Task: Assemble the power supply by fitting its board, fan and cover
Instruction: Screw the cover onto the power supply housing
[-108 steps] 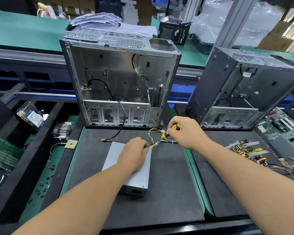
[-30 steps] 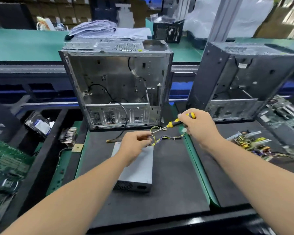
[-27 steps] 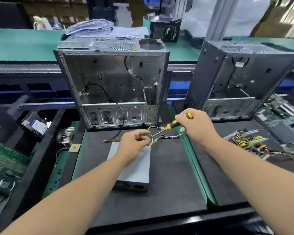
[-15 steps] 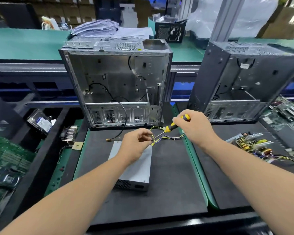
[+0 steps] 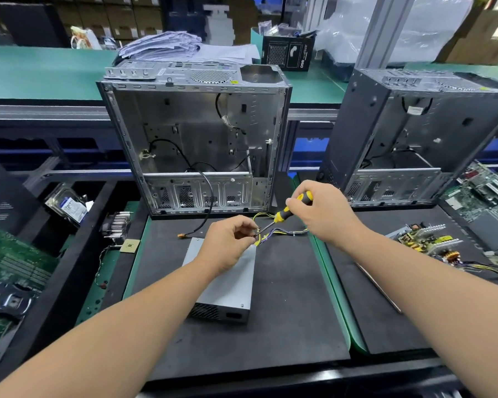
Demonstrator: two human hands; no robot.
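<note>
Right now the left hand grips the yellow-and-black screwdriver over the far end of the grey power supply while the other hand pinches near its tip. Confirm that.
Wrong hand. The head view shows the right hand gripping the screwdriver, while the left hand pinches near its tip, over the far end of the grey power supply.

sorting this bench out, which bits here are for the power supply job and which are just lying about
In use:
power supply box
wire bundle
screwdriver, in right hand
left hand, at the wires

Lying about:
open computer case
second case
hard drive
loose circuit board
</note>
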